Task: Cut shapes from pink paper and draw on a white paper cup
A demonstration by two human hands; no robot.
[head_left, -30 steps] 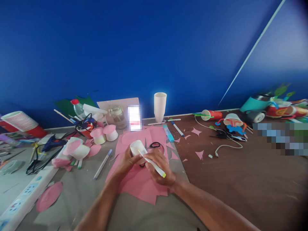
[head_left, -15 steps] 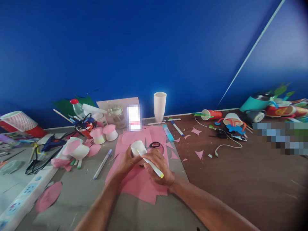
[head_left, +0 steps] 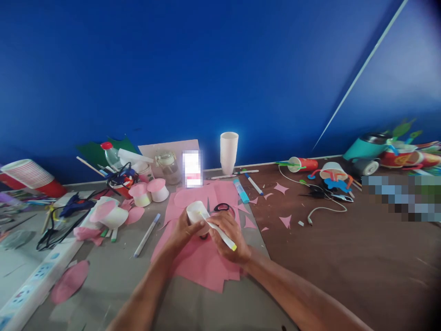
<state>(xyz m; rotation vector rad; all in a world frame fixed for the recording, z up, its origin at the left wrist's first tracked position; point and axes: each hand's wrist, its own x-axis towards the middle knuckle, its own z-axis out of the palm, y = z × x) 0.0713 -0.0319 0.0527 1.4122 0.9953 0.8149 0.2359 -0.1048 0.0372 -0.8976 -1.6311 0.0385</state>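
Note:
In the middle of the head view, my left hand (head_left: pixel 184 234) is closed round a white paper cup (head_left: pixel 197 212), its open mouth tilted up toward me. My right hand (head_left: pixel 229 236) grips a white marker (head_left: pixel 223 236) with a yellow end. The marker's tip points into the cup's mouth near the rim; whether it touches the wall I cannot tell. Pink paper sheets (head_left: pixel 196 271) lie under both hands. Scissors with black handles (head_left: pixel 223 208) rest on the paper just beyond my right hand, partly hidden.
A tall stack of white cups (head_left: pixel 228 151) stands against the blue wall. Left are pink-topped cups (head_left: pixel 158 191), a capped marker (head_left: pixel 147 235) and a power strip (head_left: pixel 43 271). A blue glue stick (head_left: pixel 241 191), pink scraps (head_left: pixel 285 221) and a white cable (head_left: pixel 327 209) lie right.
My right hand and the marker have shifted slightly right and down, drawing back a little from the cup. The cup stays in my left hand, almost unmoved.

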